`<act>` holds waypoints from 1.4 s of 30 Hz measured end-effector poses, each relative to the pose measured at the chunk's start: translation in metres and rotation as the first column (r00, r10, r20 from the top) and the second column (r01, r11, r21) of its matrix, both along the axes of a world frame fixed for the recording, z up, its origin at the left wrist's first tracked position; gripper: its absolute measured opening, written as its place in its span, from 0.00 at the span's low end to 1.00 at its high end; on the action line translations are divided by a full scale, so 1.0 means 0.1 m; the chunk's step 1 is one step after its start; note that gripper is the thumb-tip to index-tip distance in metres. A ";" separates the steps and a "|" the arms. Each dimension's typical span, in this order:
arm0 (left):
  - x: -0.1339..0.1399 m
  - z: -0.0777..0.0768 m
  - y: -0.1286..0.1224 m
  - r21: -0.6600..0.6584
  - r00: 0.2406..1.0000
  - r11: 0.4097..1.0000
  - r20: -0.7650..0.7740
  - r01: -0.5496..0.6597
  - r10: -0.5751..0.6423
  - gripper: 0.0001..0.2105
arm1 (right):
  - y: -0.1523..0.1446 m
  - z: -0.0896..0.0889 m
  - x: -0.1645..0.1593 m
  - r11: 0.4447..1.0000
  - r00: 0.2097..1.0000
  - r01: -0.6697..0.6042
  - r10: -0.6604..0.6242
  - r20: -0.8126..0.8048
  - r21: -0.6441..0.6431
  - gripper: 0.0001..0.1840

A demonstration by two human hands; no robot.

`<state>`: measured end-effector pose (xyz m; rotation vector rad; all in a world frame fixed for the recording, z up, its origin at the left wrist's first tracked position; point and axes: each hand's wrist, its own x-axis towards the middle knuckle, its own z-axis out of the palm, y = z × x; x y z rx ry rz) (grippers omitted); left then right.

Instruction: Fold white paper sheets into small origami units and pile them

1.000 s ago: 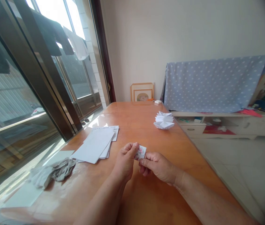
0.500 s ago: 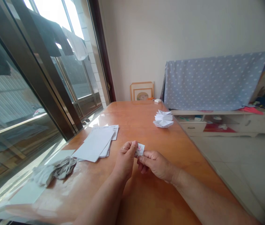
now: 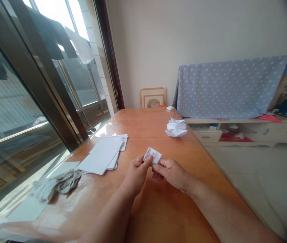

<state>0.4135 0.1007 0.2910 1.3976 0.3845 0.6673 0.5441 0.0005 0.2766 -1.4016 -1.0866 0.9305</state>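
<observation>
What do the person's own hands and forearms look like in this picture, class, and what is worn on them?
The left hand and right hand are bare, without gloves. The left forearm and right forearm show no sleeves, and no watch or bracelet shows at either wrist. Some fingers are hidden; no ring can be made out.

Via the head camera I log a home, apparently a living room: laundry (image 3: pixel 49 33) hanging beyond glass panels (image 3: pixel 8 108), framed pictures (image 3: pixel 153 102) leaning at the wall (image 3: pixel 145 47), a polka-dot cloth (image 3: pixel 224 87) draped above a low white cabinet (image 3: pixel 272 133), and a polished wooden table (image 3: pixel 143 125).
</observation>
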 end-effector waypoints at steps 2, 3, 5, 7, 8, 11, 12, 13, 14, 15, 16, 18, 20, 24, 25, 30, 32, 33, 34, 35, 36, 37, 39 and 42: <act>0.00 0.00 0.01 0.046 0.999 0.999 -0.021 -0.022 0.023 0.14 | 0.00 0.01 0.03 0.997 0.992 0.081 -0.082 0.099 0.012 0.23; 0.00 0.00 0.02 0.073 0.999 0.997 -0.031 -0.037 0.039 0.14 | 0.00 0.02 0.04 0.991 0.981 0.130 -0.135 0.140 0.043 0.22; 0.00 0.00 0.02 0.121 0.997 0.991 -0.050 -0.053 0.059 0.14 | -0.01 0.05 0.06 0.970 0.954 0.206 -0.229 0.192 0.130 0.20; 0.00 0.00 0.01 0.141 0.996 0.989 -0.064 -0.052 0.062 0.14 | -0.02 0.08 0.07 0.952 0.936 0.228 -0.272 0.222 0.204 0.18; 0.00 0.00 0.01 0.143 0.996 0.989 -0.069 -0.048 0.059 0.14 | -0.03 0.09 0.08 0.948 0.933 0.225 -0.277 0.231 0.227 0.18; -0.01 0.03 -0.01 0.152 0.995 0.988 -0.093 -0.027 0.041 0.15 | -0.04 0.12 0.08 0.943 0.932 0.211 -0.273 0.238 0.257 0.19; -0.01 0.04 -0.02 0.163 0.994 0.986 -0.104 -0.024 0.042 0.15 | -0.05 0.12 0.08 0.942 0.933 0.209 -0.272 0.236 0.261 0.19; -0.01 0.06 -0.02 0.176 0.992 0.984 -0.114 -0.031 0.051 0.15 | -0.05 0.13 0.08 0.941 0.934 0.209 -0.273 0.232 0.266 0.19; -0.01 0.07 -0.02 0.187 0.991 0.981 -0.119 -0.045 0.068 0.16 | -0.05 0.13 0.09 0.939 0.933 0.213 -0.277 0.228 0.269 0.19; -0.01 0.09 -0.02 0.195 0.989 0.979 -0.120 -0.063 0.088 0.17 | -0.04 0.13 0.09 0.938 0.933 0.219 -0.282 0.223 0.269 0.19; -0.01 0.09 -0.01 0.203 0.987 0.976 -0.120 -0.081 0.107 0.17 | -0.04 0.12 0.10 0.938 0.934 0.225 -0.285 0.217 0.265 0.19; -0.02 0.09 0.00 0.220 0.985 0.971 -0.119 -0.096 0.125 0.18 | -0.03 0.11 0.10 0.940 0.939 0.238 -0.287 0.189 0.246 0.19; -0.02 0.07 0.02 0.236 0.986 0.968 -0.117 -0.086 0.116 0.17 | -0.03 0.11 0.08 0.946 0.953 0.235 -0.270 0.140 0.225 0.19; -0.01 0.03 0.02 0.220 0.990 0.974 -0.122 -0.045 0.073 0.16 | -0.03 0.11 0.04 0.954 0.974 0.187 -0.211 0.082 0.236 0.20; -0.01 0.03 0.01 0.208 0.990 0.978 -0.125 -0.035 0.062 0.16 | -0.03 0.12 0.04 0.953 0.973 0.182 -0.210 0.093 0.243 0.21; 0.04 0.00 -0.03 0.264 0.981 0.952 -0.074 -0.154 0.179 0.12 | -0.03 0.11 0.08 0.918 0.912 0.291 -0.351 0.211 0.271 0.21; 0.04 -0.03 -0.04 0.397 0.954 0.879 -0.020 -0.266 0.298 0.09 | -0.03 0.09 0.09 0.895 0.874 0.355 -0.420 0.244 0.271 0.21; 0.04 -0.04 -0.04 0.469 0.943 0.833 0.005 -0.295 0.332 0.08 | -0.03 0.09 0.10 0.885 0.859 0.379 -0.445 0.253 0.271 0.21; 0.04 -0.05 -0.05 0.534 0.941 0.792 0.020 -0.296 0.338 0.08 | -0.02 0.08 0.11 0.877 0.847 0.397 -0.463 0.260 0.270 0.21; 0.03 -0.06 -0.06 0.585 0.946 0.762 0.028 -0.278 0.324 0.09 | -0.02 0.06 0.11 0.870 0.837 0.412 -0.479 0.265 0.270 0.21; 0.03 -0.07 -0.07 0.624 0.952 0.739 0.030 -0.255 0.303 0.11 | -0.02 0.05 0.11 0.864 0.828 0.426 -0.492 0.270 0.268 0.21; 0.03 -0.08 -0.09 0.650 0.959 0.723 0.029 -0.233 0.283 0.14 | -0.02 0.05 0.11 0.859 0.820 0.438 -0.503 0.273 0.264 0.21; 0.03 -0.10 -0.11 0.674 0.967 0.711 0.020 -0.201 0.255 0.18 | -0.01 0.04 0.09 0.857 0.816 0.450 -0.509 0.273 0.251 0.21; 0.06 -0.15 -0.10 0.676 0.972 0.718 -0.013 -0.166 0.236 0.20 | -0.01 0.06 0.04 0.891 0.865 0.383 -0.439 0.243 0.244 0.21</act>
